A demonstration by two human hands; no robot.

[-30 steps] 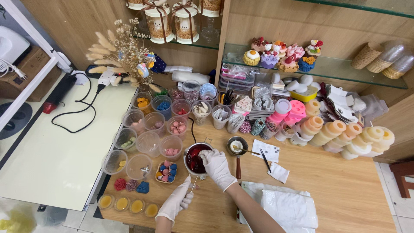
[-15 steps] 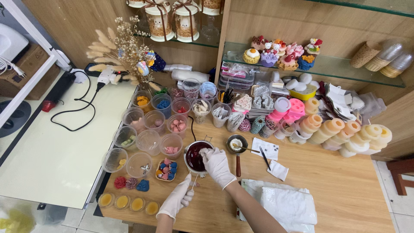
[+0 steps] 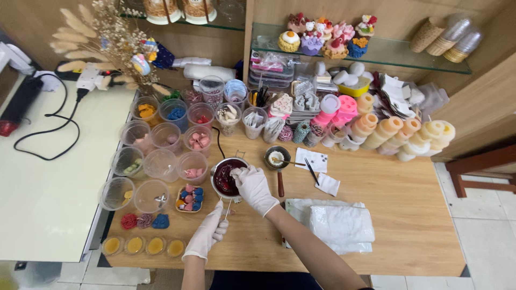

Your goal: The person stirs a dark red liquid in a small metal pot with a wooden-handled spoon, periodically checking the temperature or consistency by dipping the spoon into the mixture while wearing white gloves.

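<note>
Nearest you, along the front edge of the wooden table [image 3: 408, 215], sit four small round dishes of yellow wax [image 3: 144, 246].

Your left hand [image 3: 207, 234], gloved white, is curled shut around the thin wire handle [image 3: 228, 207] of a small metal pot [image 3: 228, 178]. The handle's long axis runs near-to-far: its free end points back toward you, and its far end meets the pot's near rim. The pot stands upright on the table at centre-left, holding dark red liquid.

Your right hand [image 3: 255, 188], also gloved, rests over the pot's right rim, fingers bent down into the opening. You cannot tell whether it pinches anything; the fingertips are hidden against the dark liquid.

Just left of the pot lies a small tray of pink and blue pieces [image 3: 190, 198]. Nearer the front, red, purple and blue rosettes [image 3: 144, 220] lie in a row. To your right, a folded white cloth [image 3: 342, 225] lies flat.

Just beyond the pot, slightly right, is a second small pot of pale wax [image 3: 277, 157], its dark handle pointing back toward you. Left of that, clear plastic cups [image 3: 161, 161] stand in rows.

Farther back, tan cylindrical moulds [image 3: 400, 131] lie stacked on their sides. On the glass shelf [image 3: 408, 53] stand cupcake-shaped candles [image 3: 322, 37].
</note>
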